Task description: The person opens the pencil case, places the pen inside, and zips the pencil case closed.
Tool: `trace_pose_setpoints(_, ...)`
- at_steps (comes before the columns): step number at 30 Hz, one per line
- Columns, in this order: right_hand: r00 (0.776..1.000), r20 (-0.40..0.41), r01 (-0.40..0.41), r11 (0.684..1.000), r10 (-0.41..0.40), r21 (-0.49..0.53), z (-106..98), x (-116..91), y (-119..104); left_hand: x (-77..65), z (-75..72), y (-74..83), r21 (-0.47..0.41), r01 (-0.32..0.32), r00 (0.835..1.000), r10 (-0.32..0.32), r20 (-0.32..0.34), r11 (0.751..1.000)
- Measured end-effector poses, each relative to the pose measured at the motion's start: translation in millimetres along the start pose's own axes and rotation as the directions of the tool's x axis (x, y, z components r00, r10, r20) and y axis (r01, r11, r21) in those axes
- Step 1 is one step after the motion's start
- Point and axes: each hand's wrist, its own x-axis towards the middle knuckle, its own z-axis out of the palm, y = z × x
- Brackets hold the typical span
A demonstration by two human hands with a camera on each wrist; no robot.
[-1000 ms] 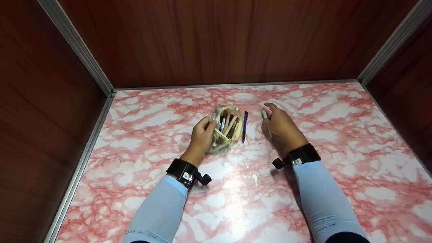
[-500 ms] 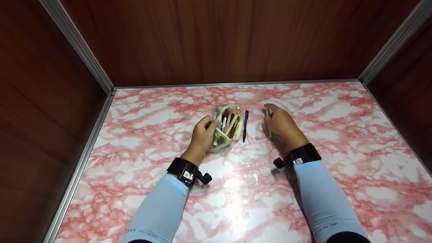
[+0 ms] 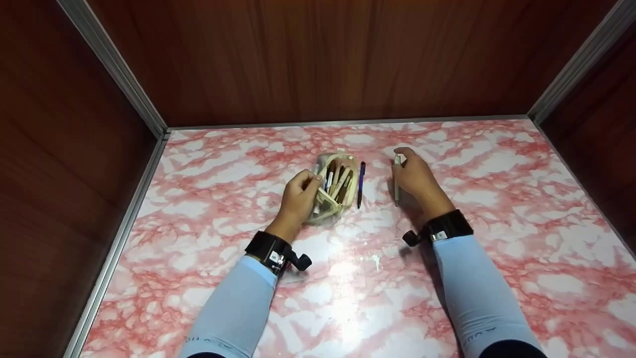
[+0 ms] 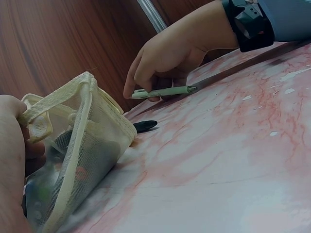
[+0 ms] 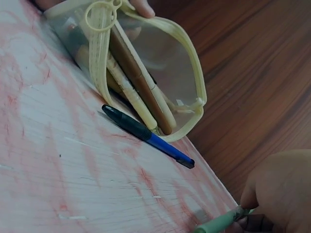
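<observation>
My left hand [image 3: 297, 198] pinches the near left edge of an open mesh pencil case [image 4: 99, 126] with pale yellow zip trim. Several pens and markers [image 5: 141, 80], brown and cream among them, stick up inside it. Between thumb and fingers my right hand [image 3: 415, 174] holds a light green pen [image 4: 167, 91], which points away from me, low over the table to the right of the case. A blue pen [image 5: 146, 135] with a black end lies on the table between the case and my right hand. My left fingertips are partly hidden behind the case's trim in the left wrist view.
The table [image 3: 238, 278] has a red and white marbled top. Dark wood panels [image 3: 323, 64] close it in at the back and both sides, with grey metal strips [image 3: 119, 74] along the corners.
My right hand has shifted slightly right and away from me, and the green pen has turned to point straighter forward. My left hand still holds the case in the same place.
</observation>
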Motion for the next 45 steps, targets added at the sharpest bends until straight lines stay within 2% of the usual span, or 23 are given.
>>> trace_pose_setpoints(3,1.0,-0.017,-0.017,0.996,0.018,0.085,-1,1,0,0.2,-0.3,0.2,0.007,-0.002,1.0,0.002,0.0,1.0)
trace_pose_setpoints(6,0.999,-0.014,-0.028,0.98,0.032,0.197,-4,-2,0,0.7,-0.5,0.5,0.016,-0.005,1.0,0.005,-0.005,1.0)
trace_pose_setpoints(11,0.999,-0.025,-0.032,0.922,0.045,0.387,-7,-9,-4,0.6,-0.6,1.0,0.001,0.011,1.0,-0.011,-0.004,1.0)
trace_pose_setpoints(13,0.997,-0.057,-0.019,0.9,0.049,0.435,-8,-10,-6,0.5,-0.7,1.0,-0.003,0.011,1.0,-0.011,-0.004,1.0)
trace_pose_setpoints(17,0.988,-0.149,0.038,0.861,0.044,0.507,-12,-7,-11,0.0,-1.4,1.7,-0.004,0.011,1.0,-0.011,-0.009,1.0)
trace_pose_setpoints(21,0.967,-0.253,0.13,0.818,0.02,0.561,-14,-2,-16,-0.9,-1.8,2.9,-0.002,0.016,1.0,-0.016,-0.011,1.0)
trace_pose_setpoints(24,0.95,-0.314,0.201,0.778,-0.006,0.595,-14,-3,-20,0.5,-2.4,0.5,0.001,-0.003,1.0,0.003,-0.009,1.0)
trace_pose_setpoints(25,0.945,-0.328,0.222,0.763,-0.014,0.607,-13,-3,-21,1.5,-2.6,-2.1,-0.001,-0.015,1.0,0.015,-0.008,1.0)
trace_pose_setpoints(29,0.93,-0.365,0.29,0.714,-0.052,0.637,-9,-7,-27,14.0,-0.4,-31.2,0.013,-0.048,0.999,0.048,-0.016,0.999)
trace_pose_setpoints(32,0.924,-0.373,0.318,0.696,-0.078,0.644,-3,-9,-32,24.5,1.8,-57.1,0.016,-0.05,0.999,0.051,-0.02,0.999)
trace_pose_setpoints(36,0.914,-0.392,0.356,0.675,-0.107,0.646,5,-10,-38,30.6,2.3,-71.8,-0.004,-0.051,0.999,0.051,-0.012,0.999)
trace_pose_setpoints(40,0.913,-0.39,0.368,0.658,-0.121,0.657,14,-11,-41,29.3,2.9,-68.6,-0.003,-0.049,0.999,0.049,-0.018,0.999)
trace_pose_setpoints(45,0.936,-0.333,0.315,0.678,-0.109,0.663,26,-13,-44,16.7,1.9,-39.8,0.005,-0.061,0.998,0.061,-0.031,0.998)
